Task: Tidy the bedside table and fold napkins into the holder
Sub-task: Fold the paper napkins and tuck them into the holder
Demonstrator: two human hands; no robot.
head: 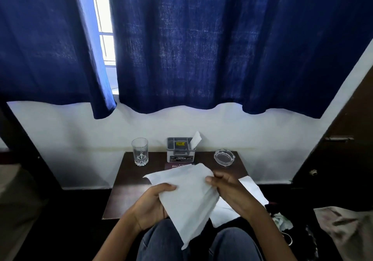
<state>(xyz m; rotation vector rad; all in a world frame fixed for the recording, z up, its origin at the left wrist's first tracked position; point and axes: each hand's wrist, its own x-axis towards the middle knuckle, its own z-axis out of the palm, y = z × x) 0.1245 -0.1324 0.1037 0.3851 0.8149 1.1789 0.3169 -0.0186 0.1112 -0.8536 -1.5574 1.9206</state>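
A clear glass [139,151] is standing upright at the back left of the dark bedside table [129,192], near the wall. The left hand [150,208] is gripping the napkin [187,196] at its left edge, thumb lying on top and fingers curled beneath. The napkin is hanging in the air between the two hands, above the table's front edge and the person's knees. It is showing as a thin, soft white sheet, creased lengthwise, spreading wide at the top and tapering to a loose point below. Behind it, against the wall, the grey holder [180,149] is standing with one folded napkin [195,138] sticking up, tilted, from its right side. The right hand [228,190] is pinching the napkin's right edge with curled fingers. A glass ashtray [224,157] is sitting at the back right, and a spare napkin [252,188] is lying flat at the table's right edge, partly under that hand.
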